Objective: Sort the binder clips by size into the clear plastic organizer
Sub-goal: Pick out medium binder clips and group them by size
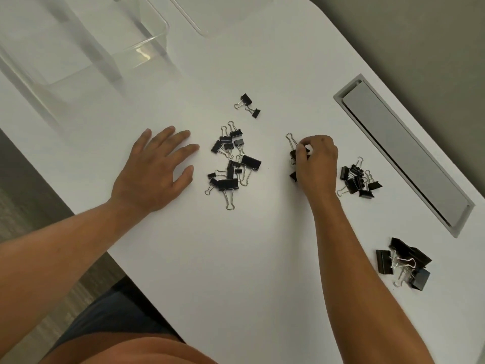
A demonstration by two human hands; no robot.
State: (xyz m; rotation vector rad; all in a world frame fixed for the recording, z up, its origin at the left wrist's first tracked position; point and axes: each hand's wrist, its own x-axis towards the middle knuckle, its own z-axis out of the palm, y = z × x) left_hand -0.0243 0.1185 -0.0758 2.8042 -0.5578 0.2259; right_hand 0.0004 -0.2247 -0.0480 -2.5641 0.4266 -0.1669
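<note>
A mixed pile of black binder clips lies in the middle of the white table. My left hand rests flat on the table just left of that pile, fingers spread. My right hand pinches a black binder clip whose wire handle sticks up to the left; another clip lies under the palm. Two small clips lie apart above the pile. A group of medium clips sits right of my right hand. Large clips lie at the lower right. The clear plastic organizer stands at the upper left.
A grey cable hatch is set into the table at the right. The table's edge runs diagonally at the left, with floor beyond it. My lap is at the bottom of the view.
</note>
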